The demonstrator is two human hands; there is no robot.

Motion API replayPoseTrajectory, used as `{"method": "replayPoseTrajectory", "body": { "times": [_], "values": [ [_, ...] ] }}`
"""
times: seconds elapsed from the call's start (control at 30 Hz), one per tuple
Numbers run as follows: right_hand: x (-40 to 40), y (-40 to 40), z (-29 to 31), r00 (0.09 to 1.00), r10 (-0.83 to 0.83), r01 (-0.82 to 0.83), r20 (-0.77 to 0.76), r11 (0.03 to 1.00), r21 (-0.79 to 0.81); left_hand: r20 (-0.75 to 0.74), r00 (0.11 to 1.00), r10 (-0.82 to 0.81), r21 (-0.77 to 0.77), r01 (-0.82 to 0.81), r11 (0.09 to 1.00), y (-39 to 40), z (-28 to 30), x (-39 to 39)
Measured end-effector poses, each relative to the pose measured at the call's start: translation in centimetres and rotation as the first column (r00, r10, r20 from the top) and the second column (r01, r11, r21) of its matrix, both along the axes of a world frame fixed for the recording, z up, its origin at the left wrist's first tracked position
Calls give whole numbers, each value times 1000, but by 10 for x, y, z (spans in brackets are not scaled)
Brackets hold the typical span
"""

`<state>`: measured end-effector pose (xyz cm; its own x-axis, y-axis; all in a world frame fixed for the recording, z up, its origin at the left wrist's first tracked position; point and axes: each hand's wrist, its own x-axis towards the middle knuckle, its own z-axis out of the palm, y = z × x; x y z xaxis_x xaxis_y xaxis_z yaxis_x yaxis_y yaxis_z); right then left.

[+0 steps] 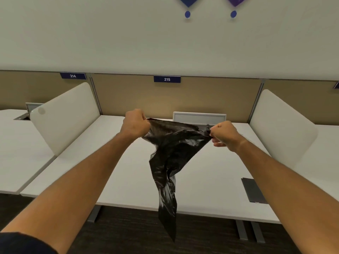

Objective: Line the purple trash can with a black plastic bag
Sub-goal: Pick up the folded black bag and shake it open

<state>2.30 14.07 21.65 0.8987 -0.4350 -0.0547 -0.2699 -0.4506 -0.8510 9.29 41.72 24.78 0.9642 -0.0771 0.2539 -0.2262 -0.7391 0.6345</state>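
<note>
A black plastic bag (170,158) hangs in the air above the white desk (128,176), stretched between both hands at its top edge. My left hand (135,124) is closed on the bag's left corner. My right hand (224,133) pinches the right corner. The bag's lower part dangles in a crumpled point past the desk's front edge. The purple trash can is not in view.
White curved dividers (66,116) (282,125) flank the desk. A tan partition (176,96) labelled 215 runs behind it, with a grey cable box (200,118) at its foot. A flat dark sheet (254,190) lies on the desk at the right. Dark carpet (128,233) lies below.
</note>
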Motion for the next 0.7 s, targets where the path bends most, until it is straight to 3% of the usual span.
{"method": "replayPoseTrajectory", "body": {
  "times": [0.07, 0.13, 0.17, 0.27, 0.37, 0.43, 0.5, 0.6, 0.7],
  "values": [
    [-6, -5, -4, 967, 43, -96, -252, 975, -202, 33, 999, 18, 17, -19, 1000, 2, 4, 0],
    [-13, -8, -8, 840, 62, -241, -540, 933, -267, 51, 998, 24, 17, -25, 1000, 5, 7, 0],
    [-15, -7, -10, 797, 60, -286, -601, 914, -287, 57, 998, 20, 8, -20, 1000, 5, 9, 0],
    [-5, 3, -11, 877, 148, -321, -457, 888, -328, 62, 998, -3, -24, 4, 1000, 4, 12, 0],
    [5, 33, 2, 886, 399, -399, -235, 916, 49, 60, 998, -25, -53, 28, 998, 1, 15, 2],
    [11, 55, 10, 832, 521, -502, -189, 853, 143, 54, 998, -38, -66, 42, 997, 0, 18, 2],
    [17, 69, 5, 815, 549, -563, -188, 826, -27, 50, 997, -58, -74, 61, 995, 2, 21, 2],
    [24, 75, -6, 859, 461, -511, -220, 790, -338, 57, 995, -76, -70, 80, 994, 12, 26, 1],
    [29, 71, -13, 908, 381, -418, -172, 831, -366, 59, 990, -126, -17, 127, 992, 30, 31, -2]
  ]
}}
